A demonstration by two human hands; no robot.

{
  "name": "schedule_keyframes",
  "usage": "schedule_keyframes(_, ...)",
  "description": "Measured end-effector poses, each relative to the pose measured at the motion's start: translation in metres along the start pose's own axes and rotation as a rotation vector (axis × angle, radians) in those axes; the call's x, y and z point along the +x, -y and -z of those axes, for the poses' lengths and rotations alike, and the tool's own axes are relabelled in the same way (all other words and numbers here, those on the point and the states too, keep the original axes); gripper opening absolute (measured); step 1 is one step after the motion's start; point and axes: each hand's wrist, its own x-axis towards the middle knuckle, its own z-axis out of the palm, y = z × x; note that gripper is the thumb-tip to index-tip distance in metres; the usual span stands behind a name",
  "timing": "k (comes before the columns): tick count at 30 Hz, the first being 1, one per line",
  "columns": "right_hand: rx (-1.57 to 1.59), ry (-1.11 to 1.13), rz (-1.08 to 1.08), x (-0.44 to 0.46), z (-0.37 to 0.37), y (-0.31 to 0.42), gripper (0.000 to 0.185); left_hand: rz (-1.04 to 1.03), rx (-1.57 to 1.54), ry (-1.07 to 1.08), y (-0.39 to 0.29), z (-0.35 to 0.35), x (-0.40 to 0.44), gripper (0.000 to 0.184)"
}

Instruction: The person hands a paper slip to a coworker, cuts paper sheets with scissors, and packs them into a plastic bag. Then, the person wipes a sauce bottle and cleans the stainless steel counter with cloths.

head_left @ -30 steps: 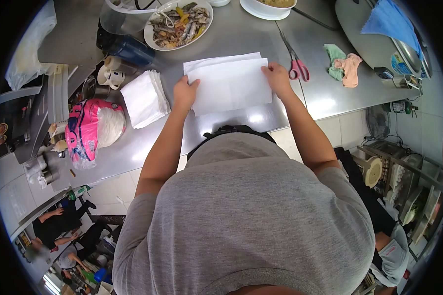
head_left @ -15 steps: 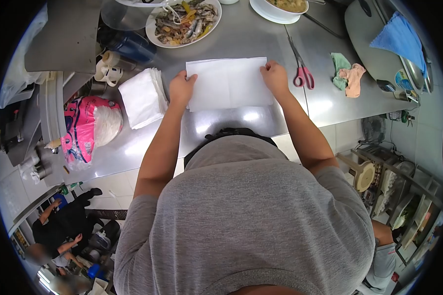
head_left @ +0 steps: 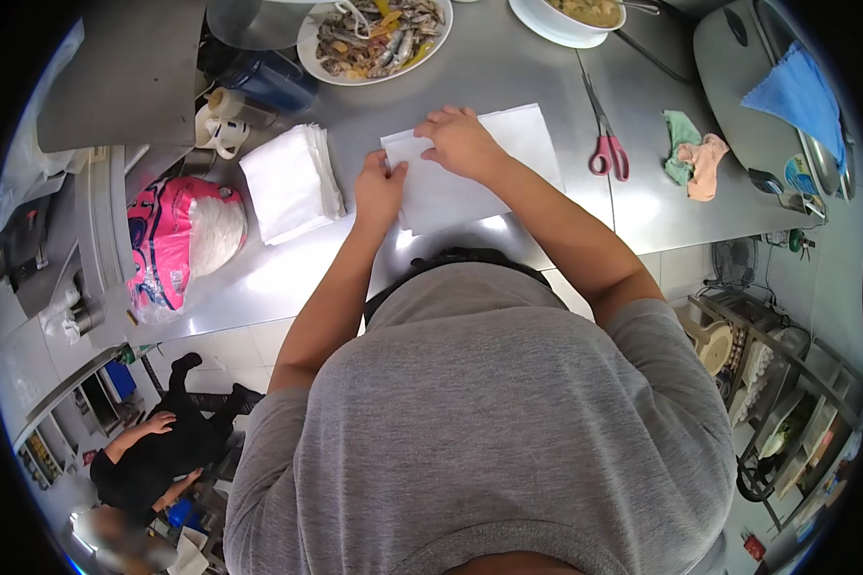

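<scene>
White sheets [head_left: 523, 144] lie tilted on the steel table in front of me. My left hand [head_left: 381, 187] holds their left edge, thumb and fingers pressed together there. My right hand [head_left: 458, 142] rests palm down on the upper left part of the sheets, its fingers spread near the top left corner. Left of my hands is a stack of folded white sheets [head_left: 290, 182]. To the right lie scissors [head_left: 606, 144] with red handles, their blades pointing away from me.
Plate of fish [head_left: 379, 38] and bowl of food [head_left: 585, 11] at the back. Pink plastic package [head_left: 177, 240] and blue container [head_left: 264, 81] at left. Green and peach cloths [head_left: 702, 165] and a blue cloth [head_left: 798, 96] at right. A person in black [head_left: 168, 446] is at lower left.
My right hand has moved left from the sheets' right edge to their upper left part. The sheets have turned slightly. The person at lower left has shifted.
</scene>
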Motion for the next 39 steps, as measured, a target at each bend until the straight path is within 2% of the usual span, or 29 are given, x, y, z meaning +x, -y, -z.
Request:
schedule_keyframes(4, -0.016, 0.049, -0.066, 0.005, -0.007, 0.005, 0.028, 0.158, -0.245, 0.172, -0.008, 0.015, -0.011, 0.047)
schedule_keyframes(7, -0.024, 0.010, -0.048, 0.010, -0.006, 0.013, 0.025, 0.141, -0.218, 0.254, -0.008, 0.023, -0.012, 0.048)
schedule_keyframes(12, 0.032, 0.007, 0.106, 0.027, -0.017, 0.018, 0.018, 0.168, -0.300, 0.305, -0.003, 0.024, -0.008, 0.051)
schedule_keyframes(15, 0.043, 0.110, 0.093, 0.034, -0.016, 0.016, 0.012, 0.215, -0.369, 0.330, -0.005, 0.028, -0.008, 0.051)
schedule_keyframes(22, 0.385, -0.035, 0.073, 0.037, -0.036, -0.003, 0.007, 0.240, -0.430, 0.327, -0.004, 0.030, -0.007, 0.049)
schedule_keyframes(25, 0.354, -0.022, 0.034, 0.043, -0.035, 0.002, 0.009, 0.219, -0.264, 0.287, -0.010, 0.033, -0.008, 0.049)
schedule_keyframes(28, 0.293, -0.047, 0.029, 0.045, -0.037, 0.004, 0.010, 0.012, 0.051, 0.130, 0.006, 0.023, -0.010, 0.051)
schedule_keyframes(31, 0.221, -0.119, 0.048, 0.043, -0.040, 0.004, 0.014, 0.005, 0.202, 0.087, -0.004, 0.027, -0.019, 0.053)
schedule_keyframes(34, 0.211, -0.302, 0.061, 0.032, -0.026, 0.012, 0.022, -0.156, 0.346, -0.167, -0.018, 0.027, -0.033, 0.051)
schedule_keyframes(36, 0.225, -0.497, 0.064, 0.014, -0.004, 0.016, 0.027, -0.396, 0.460, -0.067, -0.026, 0.025, -0.028, 0.052)
schedule_keyframes(39, 0.114, -0.648, -0.080, -0.031, 0.015, -0.021, 0.030, -0.782, 0.585, 0.131, -0.037, 0.003, -0.026, 0.056)
